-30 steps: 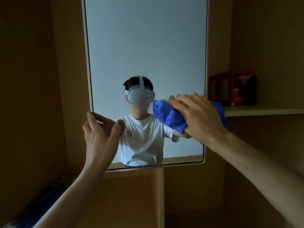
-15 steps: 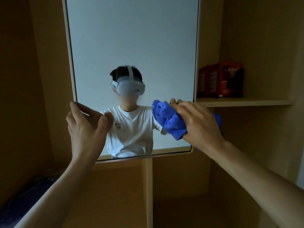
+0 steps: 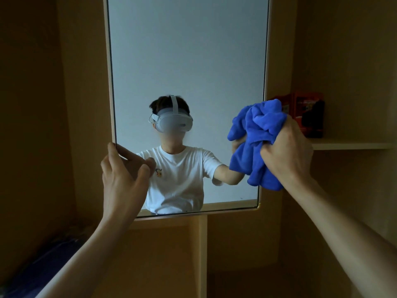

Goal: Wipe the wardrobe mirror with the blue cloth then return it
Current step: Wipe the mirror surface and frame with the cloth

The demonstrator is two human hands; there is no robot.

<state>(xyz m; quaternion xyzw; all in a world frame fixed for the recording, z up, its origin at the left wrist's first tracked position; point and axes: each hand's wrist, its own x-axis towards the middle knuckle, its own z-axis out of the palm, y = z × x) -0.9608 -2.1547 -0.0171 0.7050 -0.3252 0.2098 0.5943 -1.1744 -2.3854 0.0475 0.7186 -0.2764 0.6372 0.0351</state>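
The tall wardrobe mirror (image 3: 187,61) fills the upper middle, framed in pale wood, and reflects a person in a white shirt with a headset. My right hand (image 3: 287,149) grips the bunched blue cloth (image 3: 255,143) in front of the mirror's lower right edge; whether the cloth touches the glass I cannot tell. My left hand (image 3: 122,179) holds the mirror's left edge low down, fingers behind the frame and thumb on the front.
A wooden shelf (image 3: 350,145) on the right carries a red box (image 3: 305,112), partly behind the cloth. Below the mirror are open wooden compartments split by a vertical divider (image 3: 203,254). Dark blue fabric (image 3: 49,259) lies at the lower left.
My right hand has turned and lifted the cloth up and to the right, off the lower glass toward the mirror's right edge. My left hand keeps its hold on the left edge.
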